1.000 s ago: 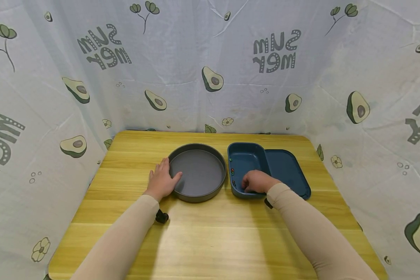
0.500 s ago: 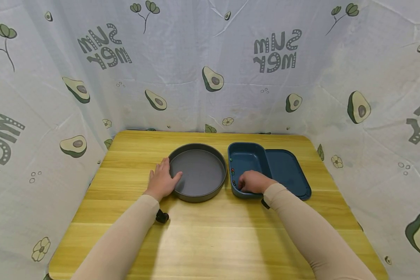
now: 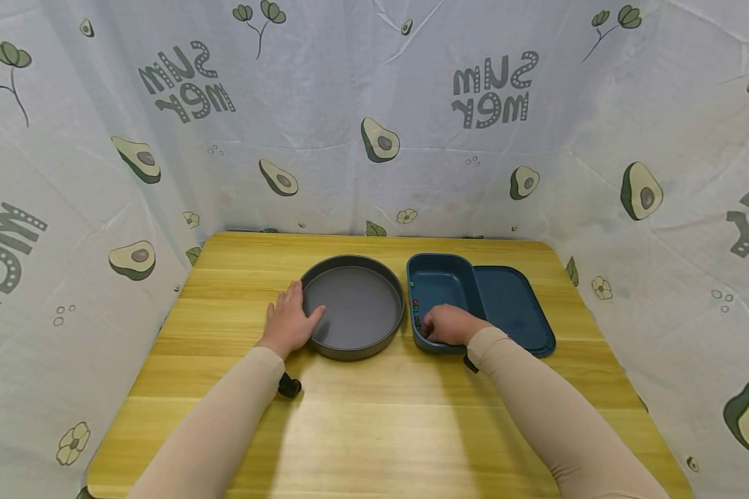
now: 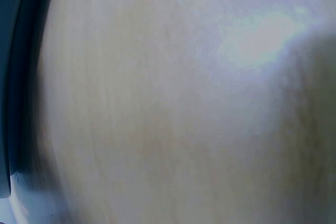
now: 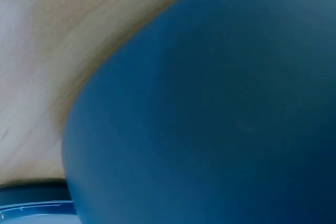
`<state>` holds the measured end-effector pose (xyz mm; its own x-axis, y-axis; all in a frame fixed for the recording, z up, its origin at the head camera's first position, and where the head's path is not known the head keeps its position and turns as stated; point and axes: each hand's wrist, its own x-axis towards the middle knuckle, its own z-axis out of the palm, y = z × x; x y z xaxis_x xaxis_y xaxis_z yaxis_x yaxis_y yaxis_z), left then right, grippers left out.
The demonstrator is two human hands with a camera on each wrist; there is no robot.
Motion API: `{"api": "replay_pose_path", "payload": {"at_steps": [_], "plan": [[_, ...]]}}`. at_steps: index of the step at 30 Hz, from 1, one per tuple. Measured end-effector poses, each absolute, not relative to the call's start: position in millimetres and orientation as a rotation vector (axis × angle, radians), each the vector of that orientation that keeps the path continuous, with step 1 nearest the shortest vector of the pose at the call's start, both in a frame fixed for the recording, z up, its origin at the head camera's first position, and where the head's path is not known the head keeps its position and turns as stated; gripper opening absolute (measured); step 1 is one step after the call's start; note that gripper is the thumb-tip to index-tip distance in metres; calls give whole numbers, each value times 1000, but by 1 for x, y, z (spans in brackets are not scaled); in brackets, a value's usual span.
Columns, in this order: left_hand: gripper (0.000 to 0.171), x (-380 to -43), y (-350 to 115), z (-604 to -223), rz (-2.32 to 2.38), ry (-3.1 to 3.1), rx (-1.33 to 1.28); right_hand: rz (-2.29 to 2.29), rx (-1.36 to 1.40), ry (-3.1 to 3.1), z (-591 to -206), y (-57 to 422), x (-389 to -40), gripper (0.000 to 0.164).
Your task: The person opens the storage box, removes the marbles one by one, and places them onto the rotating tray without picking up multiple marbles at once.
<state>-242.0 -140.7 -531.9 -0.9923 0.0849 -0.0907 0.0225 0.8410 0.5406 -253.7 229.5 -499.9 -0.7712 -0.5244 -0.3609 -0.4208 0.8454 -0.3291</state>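
A round dark grey cake pan [image 3: 356,308] sits mid-table, its edge also along the left of the left wrist view. My left hand [image 3: 287,324] rests at its left rim, fingers spread, thumb over the rim. Right of the pan stands a blue rectangular box [image 3: 440,283], with several tiny red and green beads [image 3: 415,305] along its left inner wall. My right hand [image 3: 448,324] reaches into the box's near end, fingers curled downward close to the beads. Its fingertips are mostly hidden, and I cannot tell whether they pinch a bead. The box's outer wall [image 5: 210,103] fills most of the right wrist view.
A flat blue lid [image 3: 513,301] lies against the box's right side, partly behind my right forearm. The wooden table [image 3: 362,430] extends toward me. A printed cloth [image 3: 324,90] hangs behind it and along both sides.
My right hand has shifted slightly left inside the box, toward the beads at the left wall. The left hand and the pan have stayed in place.
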Motion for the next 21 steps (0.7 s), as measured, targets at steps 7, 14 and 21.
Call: {"api": "replay_pose_path", "payload": {"at_steps": [7, 14, 21], "plan": [[94, -241, -140, -529, 857, 2904, 89, -324, -670, 2578, -499, 229, -253, 14], [94, -239, -140, -527, 874, 2896, 87, -360, -658, 2578, -497, 229, -253, 12], [93, -239, -140, -526, 873, 2898, 93, -394, -634, 2574, -494, 231, -252, 13]]}}
